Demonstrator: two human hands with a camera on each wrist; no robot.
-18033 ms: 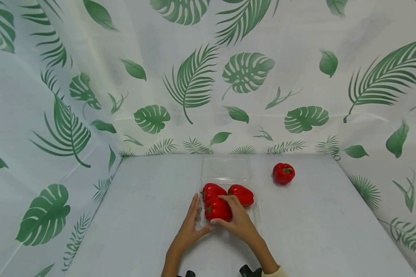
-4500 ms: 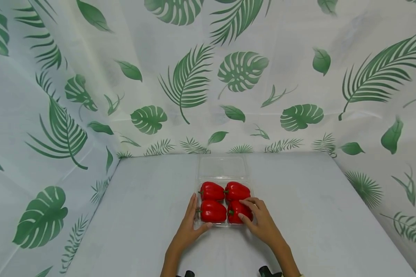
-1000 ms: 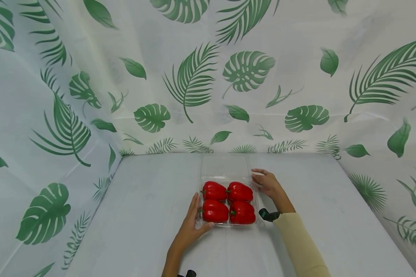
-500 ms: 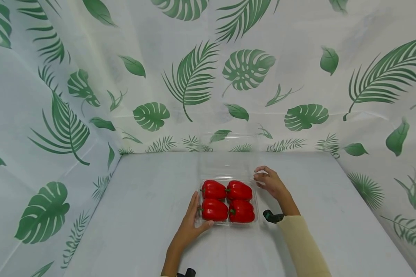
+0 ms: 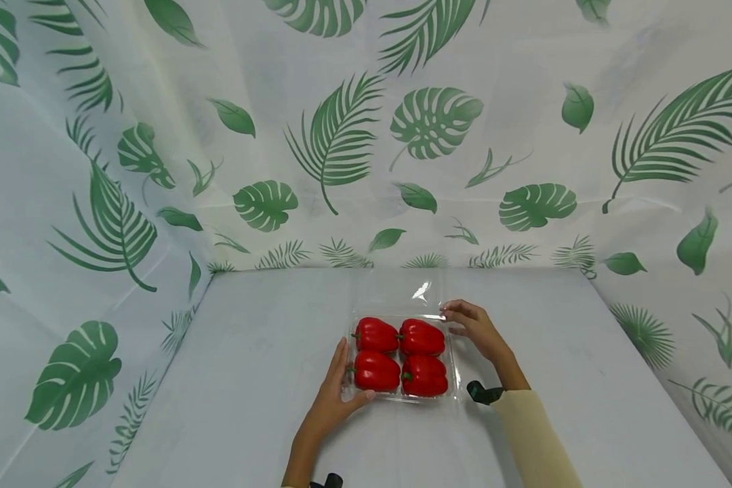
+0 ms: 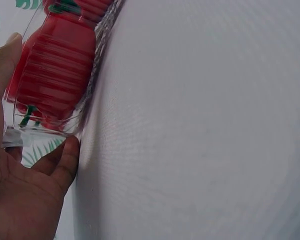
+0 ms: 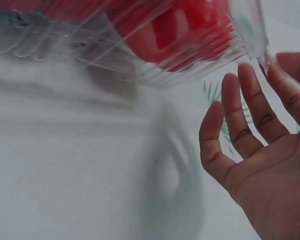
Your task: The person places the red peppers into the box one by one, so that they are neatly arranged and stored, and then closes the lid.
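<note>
Several red bell peppers (image 5: 377, 371) lie in two rows inside a clear plastic clamshell container (image 5: 396, 398) in the head view. My left hand (image 5: 332, 400) grips the container's near left corner, thumb along the front and fingers along the left side. In the left wrist view, that hand (image 6: 27, 195) frames the ribbed clear wall with a pepper (image 6: 57, 65) behind it. At the far right corner, my right hand (image 5: 472, 329) holds the edge of the clear lid (image 5: 390, 291), which is raised and tilted. Thumb and index pinch that edge in the right wrist view; the other fingers (image 7: 262, 110) are spread.
A white-covered table (image 5: 250, 352) surrounds the container. Leaf-printed white sheeting (image 5: 341, 102) rises behind the table and on both sides. A black wrist camera (image 5: 483, 393) sits by the right sleeve.
Earlier a lone pepper on the table at right joined the others in the container. Since then my right hand moved to the lid, which stood upright half a second ago and now tilts lower. Left hand stays.
</note>
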